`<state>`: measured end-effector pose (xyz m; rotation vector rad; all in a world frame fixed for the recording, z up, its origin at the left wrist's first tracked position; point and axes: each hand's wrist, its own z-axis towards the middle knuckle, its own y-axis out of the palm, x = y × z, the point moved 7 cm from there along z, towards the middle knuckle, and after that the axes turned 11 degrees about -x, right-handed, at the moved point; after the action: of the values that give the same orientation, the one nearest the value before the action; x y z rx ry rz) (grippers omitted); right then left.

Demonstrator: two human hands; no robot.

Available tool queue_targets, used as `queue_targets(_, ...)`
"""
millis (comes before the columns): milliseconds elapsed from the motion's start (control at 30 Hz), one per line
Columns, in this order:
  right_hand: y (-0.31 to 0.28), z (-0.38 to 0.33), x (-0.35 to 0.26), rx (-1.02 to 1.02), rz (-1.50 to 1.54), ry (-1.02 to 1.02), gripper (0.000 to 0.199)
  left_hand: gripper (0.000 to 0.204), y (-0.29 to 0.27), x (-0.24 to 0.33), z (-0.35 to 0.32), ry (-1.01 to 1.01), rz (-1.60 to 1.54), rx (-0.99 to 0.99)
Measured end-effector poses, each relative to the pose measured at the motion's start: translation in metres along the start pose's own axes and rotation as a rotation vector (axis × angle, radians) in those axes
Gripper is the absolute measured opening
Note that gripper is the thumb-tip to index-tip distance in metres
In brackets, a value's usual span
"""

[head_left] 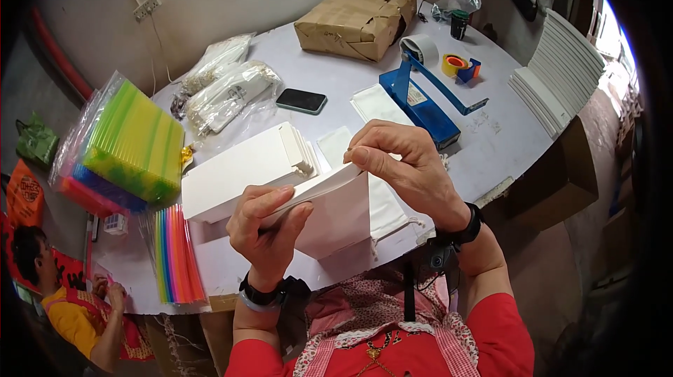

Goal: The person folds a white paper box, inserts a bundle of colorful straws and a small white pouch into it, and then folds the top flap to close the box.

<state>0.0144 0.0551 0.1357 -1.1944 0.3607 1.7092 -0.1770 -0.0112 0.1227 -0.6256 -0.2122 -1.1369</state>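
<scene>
Hands: left hand (268, 226) and right hand (406, 166) both grip a white paper bag (329, 212).
Done: its mouth is pinched flat.
Left: white stack (242, 173) waits on the table (336, 89).

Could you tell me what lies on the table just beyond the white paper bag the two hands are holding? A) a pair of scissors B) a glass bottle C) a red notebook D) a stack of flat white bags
D: the left hand and right hand grip a white paper bag, and right behind it lies a stack of flat white bags on the table.
</scene>
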Motion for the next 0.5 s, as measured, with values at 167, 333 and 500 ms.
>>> queue_targets(167,0.000,0.002,-0.003,0.004,-0.085,0.014,0.021,0.033,0.000,-0.002,0.001,0.007,-0.009,0.016)
queue_targets(333,0.001,-0.005,-0.015,0.087,-0.346,-0.166,0.019,0.033,0.001,0.001,0.000,-0.003,0.008,-0.005)
queue_targets(500,0.000,-0.006,-0.006,0.032,-0.133,-0.063,0.017,0.035,0.002,0.006,0.005,0.052,0.063,-0.006)
